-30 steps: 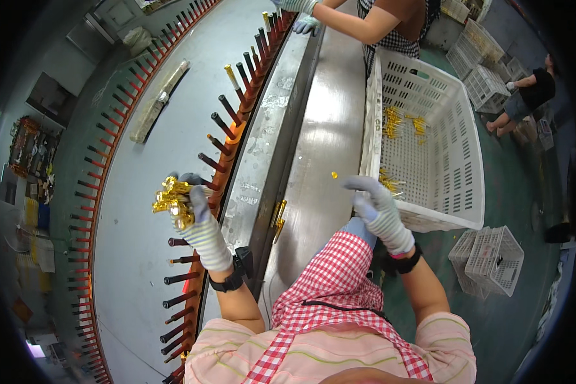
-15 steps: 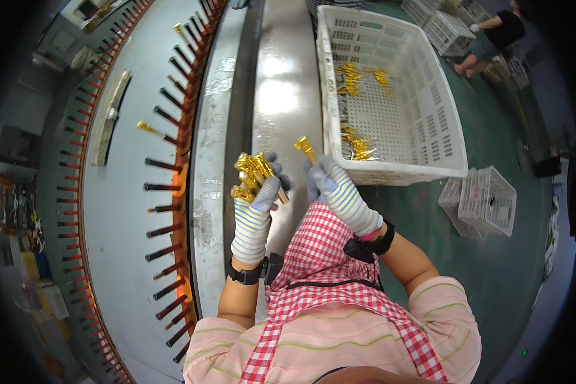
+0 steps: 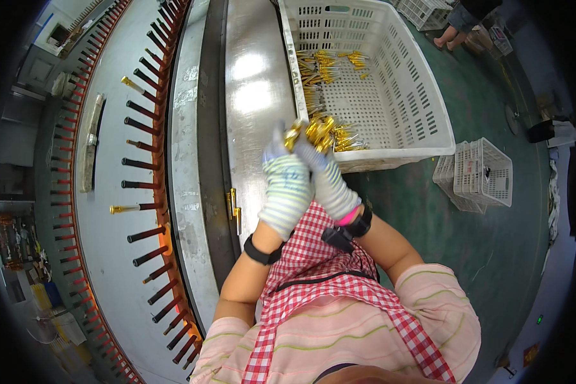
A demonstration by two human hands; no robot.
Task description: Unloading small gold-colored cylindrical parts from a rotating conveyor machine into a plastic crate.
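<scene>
Both my hands, in striped knit gloves with grey fingers, are close together at the near left corner of a white plastic crate (image 3: 400, 153). My right hand (image 3: 326, 176) is closed on a bunch of shiny gold-coloured metal fittings (image 3: 320, 131). My left hand (image 3: 288, 182) is blurred and turned back-up, with a gold-coloured fitting (image 3: 292, 136) at its fingertips. Its palm and most of its fingers are hidden. To the left of that hand, a few similar fittings (image 3: 235, 208) lie on the metal ledge. More gold-coloured fittings (image 3: 323, 67) are inside the crate, along its left side.
Along the left runs a curved orange rail (image 3: 163, 211) with a row of dark pegs, a few bearing gold-coloured pieces (image 3: 125, 208). Smaller white crates (image 3: 483, 173) stand on the green floor at right. Another person (image 3: 461, 25) is at the far right.
My hands have come together and moved up to the crate's corner. The bunch of fittings was in my left hand and now shows at my right. The view has shifted.
</scene>
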